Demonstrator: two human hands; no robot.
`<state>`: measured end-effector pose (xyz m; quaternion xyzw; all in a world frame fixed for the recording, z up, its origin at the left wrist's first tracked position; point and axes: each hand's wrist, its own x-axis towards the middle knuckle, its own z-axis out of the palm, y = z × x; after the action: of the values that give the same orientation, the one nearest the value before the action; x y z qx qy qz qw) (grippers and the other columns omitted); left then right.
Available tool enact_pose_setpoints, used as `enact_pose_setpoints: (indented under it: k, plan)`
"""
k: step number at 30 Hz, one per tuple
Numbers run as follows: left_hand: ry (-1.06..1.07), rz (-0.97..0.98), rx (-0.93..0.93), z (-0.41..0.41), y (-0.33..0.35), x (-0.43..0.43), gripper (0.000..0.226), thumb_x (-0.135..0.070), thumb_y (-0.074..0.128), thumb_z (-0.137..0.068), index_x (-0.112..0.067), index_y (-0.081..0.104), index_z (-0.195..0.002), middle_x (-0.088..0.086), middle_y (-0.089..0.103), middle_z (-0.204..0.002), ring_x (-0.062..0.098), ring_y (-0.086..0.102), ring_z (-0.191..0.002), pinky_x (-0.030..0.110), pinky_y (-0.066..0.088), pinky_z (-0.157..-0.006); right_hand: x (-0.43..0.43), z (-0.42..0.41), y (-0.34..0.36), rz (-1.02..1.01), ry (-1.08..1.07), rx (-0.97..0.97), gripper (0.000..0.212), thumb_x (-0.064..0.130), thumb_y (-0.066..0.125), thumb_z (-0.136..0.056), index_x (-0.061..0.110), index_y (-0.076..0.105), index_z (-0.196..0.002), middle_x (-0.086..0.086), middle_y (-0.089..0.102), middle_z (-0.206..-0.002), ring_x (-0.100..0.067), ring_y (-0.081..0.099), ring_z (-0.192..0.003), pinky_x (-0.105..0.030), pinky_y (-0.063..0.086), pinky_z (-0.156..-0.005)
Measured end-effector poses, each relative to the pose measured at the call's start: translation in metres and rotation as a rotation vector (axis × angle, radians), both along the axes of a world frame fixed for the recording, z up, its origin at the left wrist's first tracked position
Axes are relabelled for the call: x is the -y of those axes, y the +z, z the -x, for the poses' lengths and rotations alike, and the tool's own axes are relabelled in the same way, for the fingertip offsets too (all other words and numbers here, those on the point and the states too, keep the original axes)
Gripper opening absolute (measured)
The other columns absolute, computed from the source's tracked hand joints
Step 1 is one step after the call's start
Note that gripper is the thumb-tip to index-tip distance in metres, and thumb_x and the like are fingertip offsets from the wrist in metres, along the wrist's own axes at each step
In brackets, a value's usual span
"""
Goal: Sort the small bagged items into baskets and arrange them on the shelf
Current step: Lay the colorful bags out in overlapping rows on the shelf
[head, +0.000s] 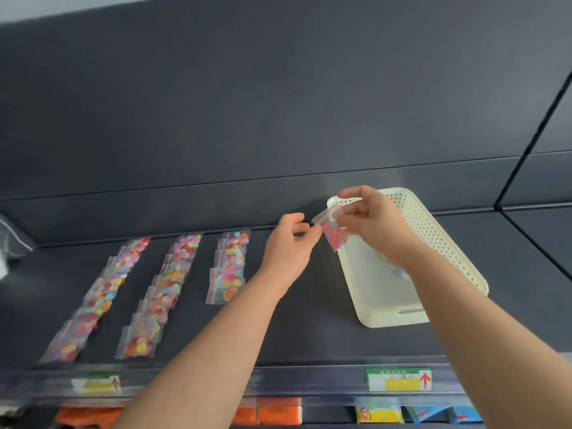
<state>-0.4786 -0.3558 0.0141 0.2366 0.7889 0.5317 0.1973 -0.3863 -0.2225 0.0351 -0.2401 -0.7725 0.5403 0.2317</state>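
A small clear bag of pink and red pieces (333, 236) hangs in the air over the near left corner of a cream perforated basket (439, 239) on the dark shelf. My right hand (370, 219) pinches the bag's top edge. My left hand (289, 243) is just left of the bag, fingertips curled toward its corner; whether they touch it is unclear. Three rows of similar bags of coloured pieces lie on the shelf: left row (99, 300), middle row (161, 297), short right row (230, 267). One more bag shows faintly inside the basket (400, 271).
The shelf's front rail carries a green and yellow price label (399, 379) and a blurred one (96, 383). Orange packs (278, 414) and yellow and blue packs (380, 414) sit on the level below. A clear plastic bag (12, 236) shows at the far left.
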Motion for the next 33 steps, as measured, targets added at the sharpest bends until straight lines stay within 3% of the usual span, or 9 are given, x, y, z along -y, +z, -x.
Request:
enact_pose_setpoints:
  k: [2,5,8,11,16,20,22,28,33]
  plan:
    - [-0.036,-0.025,0.053,0.004,0.006,0.013,0.036,-0.036,0.061,-0.094,-0.021,0.055,-0.127,-0.011,0.063,-0.112,0.006,0.059,-0.103,0.031,0.05,-0.092,0.015,0.003,0.005,0.026,0.127,0.033,0.047,-0.002,0.058,-0.084,0.021,0.048,-0.123,-0.001,0.074,-0.09,-0.015,0.067,-0.066,-0.026,0.053,-0.076]
    - [-0.056,-0.016,0.099,0.012,0.006,0.036,0.012,-0.028,0.062,-0.095,-0.018,0.066,-0.1,-0.004,0.068,-0.091,0.01,0.06,-0.082,0.026,0.05,-0.075,0.036,0.014,-0.001,0.06,0.146,0.059,0.057,-0.007,0.057,-0.084,0.017,0.043,-0.134,-0.002,0.074,-0.093,-0.014,0.068,-0.072,-0.028,0.054,-0.078]
    - [0.027,-0.048,0.164,0.022,-0.002,0.06,0.01,-0.017,0.059,-0.096,-0.014,0.064,-0.088,-0.003,0.064,-0.079,0.008,0.057,-0.071,0.024,0.051,-0.068,0.059,0.026,-0.016,0.25,0.096,0.018,0.049,0.008,0.058,-0.093,0.007,0.041,-0.138,-0.005,0.069,-0.1,-0.018,0.069,-0.092,-0.033,0.056,-0.085]
    - [0.068,-0.06,0.234,0.029,-0.01,0.082,0.01,-0.017,0.058,-0.097,-0.011,0.064,-0.093,-0.004,0.063,-0.076,0.007,0.058,-0.069,0.022,0.053,-0.065,0.085,0.033,-0.033,0.341,0.168,0.143,0.057,0.023,0.068,-0.088,0.008,0.042,-0.137,-0.003,0.069,-0.103,-0.017,0.068,-0.097,-0.034,0.055,-0.09]
    - [0.116,0.011,0.301,0.041,-0.025,0.116,0.011,-0.018,0.059,-0.097,-0.012,0.064,-0.089,0.001,0.063,-0.079,0.009,0.058,-0.067,0.023,0.054,-0.062,0.117,0.043,-0.049,0.409,0.068,0.147,0.039,0.006,0.065,-0.087,0.005,0.057,-0.125,-0.012,0.072,-0.1,-0.024,0.071,-0.088,-0.029,0.058,-0.079]
    - [0.118,0.052,0.336,0.046,-0.033,0.135,0.009,-0.02,0.06,-0.096,-0.015,0.065,-0.091,0.007,0.072,-0.097,0.013,0.064,-0.077,0.022,0.053,-0.06,0.136,0.049,-0.055,0.451,0.039,0.148,0.029,0.005,0.059,-0.091,0.01,0.061,-0.119,-0.01,0.073,-0.096,-0.019,0.071,-0.079,-0.024,0.057,-0.069]
    - [0.118,0.052,0.342,0.047,-0.035,0.142,0.008,-0.019,0.059,-0.097,-0.014,0.065,-0.094,0.005,0.071,-0.093,0.011,0.063,-0.073,0.024,0.054,-0.063,0.144,0.051,-0.059,0.466,0.021,0.166,0.027,0.007,0.058,-0.091,0.012,0.061,-0.118,-0.009,0.072,-0.093,-0.017,0.07,-0.075,-0.025,0.055,-0.067]
    - [0.123,0.197,0.265,0.058,-0.046,0.165,0.007,-0.019,0.062,-0.095,-0.015,0.067,-0.097,0.003,0.069,-0.086,0.009,0.06,-0.067,0.021,0.051,-0.054,0.163,0.055,-0.075,0.258,-0.014,0.317,0.033,0.008,0.067,-0.084,0.015,0.063,-0.116,-0.004,0.073,-0.081,-0.018,0.07,-0.078,-0.028,0.058,-0.069]
    - [0.105,0.384,0.054,0.07,-0.056,0.182,0.018,-0.017,0.062,-0.092,-0.018,0.064,-0.074,0.002,0.068,-0.073,0.017,0.067,-0.069,0.032,0.056,-0.063,0.184,0.067,-0.085,0.123,-0.074,0.36,0.035,0.016,0.073,-0.079,0.022,0.064,-0.111,0.006,0.073,-0.074,-0.011,0.069,-0.077,-0.038,0.058,-0.08]
